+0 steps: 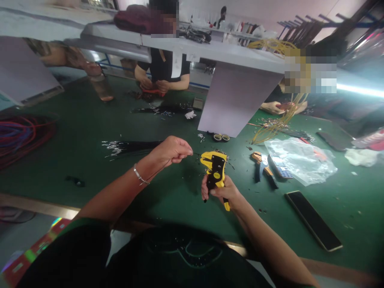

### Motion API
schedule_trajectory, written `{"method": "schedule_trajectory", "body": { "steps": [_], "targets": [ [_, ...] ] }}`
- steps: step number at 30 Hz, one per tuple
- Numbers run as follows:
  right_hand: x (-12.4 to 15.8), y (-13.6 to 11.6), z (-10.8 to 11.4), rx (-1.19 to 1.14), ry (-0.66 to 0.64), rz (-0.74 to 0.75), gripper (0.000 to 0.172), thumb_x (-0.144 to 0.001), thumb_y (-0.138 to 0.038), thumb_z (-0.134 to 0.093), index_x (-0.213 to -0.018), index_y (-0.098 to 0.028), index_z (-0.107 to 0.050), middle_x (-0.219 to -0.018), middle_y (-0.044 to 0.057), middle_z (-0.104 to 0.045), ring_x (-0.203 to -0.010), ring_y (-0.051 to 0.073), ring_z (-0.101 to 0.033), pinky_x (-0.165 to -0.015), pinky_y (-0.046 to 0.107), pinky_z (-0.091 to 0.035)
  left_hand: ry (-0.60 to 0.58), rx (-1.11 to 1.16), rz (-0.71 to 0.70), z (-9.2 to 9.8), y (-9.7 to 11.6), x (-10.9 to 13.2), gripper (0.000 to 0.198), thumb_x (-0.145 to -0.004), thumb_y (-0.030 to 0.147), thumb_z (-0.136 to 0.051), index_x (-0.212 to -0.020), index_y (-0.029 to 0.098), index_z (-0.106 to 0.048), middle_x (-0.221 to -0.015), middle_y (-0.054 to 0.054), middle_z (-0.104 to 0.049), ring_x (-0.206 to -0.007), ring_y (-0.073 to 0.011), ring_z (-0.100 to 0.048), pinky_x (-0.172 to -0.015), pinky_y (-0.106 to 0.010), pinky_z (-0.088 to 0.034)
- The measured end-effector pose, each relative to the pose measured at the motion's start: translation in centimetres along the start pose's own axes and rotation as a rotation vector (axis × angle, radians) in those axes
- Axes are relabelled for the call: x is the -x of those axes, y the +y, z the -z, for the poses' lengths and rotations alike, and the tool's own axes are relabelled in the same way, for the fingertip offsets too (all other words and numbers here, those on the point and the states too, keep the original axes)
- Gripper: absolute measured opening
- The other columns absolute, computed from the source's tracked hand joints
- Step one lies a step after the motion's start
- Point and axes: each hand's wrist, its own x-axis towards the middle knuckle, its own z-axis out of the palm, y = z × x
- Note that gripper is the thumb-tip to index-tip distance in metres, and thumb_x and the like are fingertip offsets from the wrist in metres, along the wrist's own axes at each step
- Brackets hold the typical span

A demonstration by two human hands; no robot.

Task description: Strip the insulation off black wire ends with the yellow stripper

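My right hand is closed round the handles of a yellow and black wire stripper, held upright over the green table. My left hand pinches a thin black wire whose end points at the stripper's jaws. The wire trails back under my left wrist. A bundle of black wires with bare ends lies just beyond my left hand.
A smartphone lies at the right front, a small keypad phone and orange-handled pliers beside a clear plastic bag. Red and blue cable coils sit at the left. Two other people work across the table, one with yellow wires.
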Motion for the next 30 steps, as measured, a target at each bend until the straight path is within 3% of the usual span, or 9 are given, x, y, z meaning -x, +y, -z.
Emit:
{"method": "schedule_trajectory", "body": {
  "steps": [30],
  "targets": [
    [0.32,0.27,-0.25,-0.007,0.054,-0.044,0.022,-0.068,-0.019,-0.077,-0.085,-0.013,-0.064,-0.063,-0.001,-0.061,-0.048,0.013,-0.055,-0.049,0.033,-0.050,-0.071,-0.028,-0.004,0.67,-0.78,-0.63,0.012,-0.074,0.003,-0.071,-0.065,0.010,-0.066,-0.051,-0.002,-0.055,-0.036,-0.0017,-0.037,-0.034,-0.018,-0.017]
  ]
}}
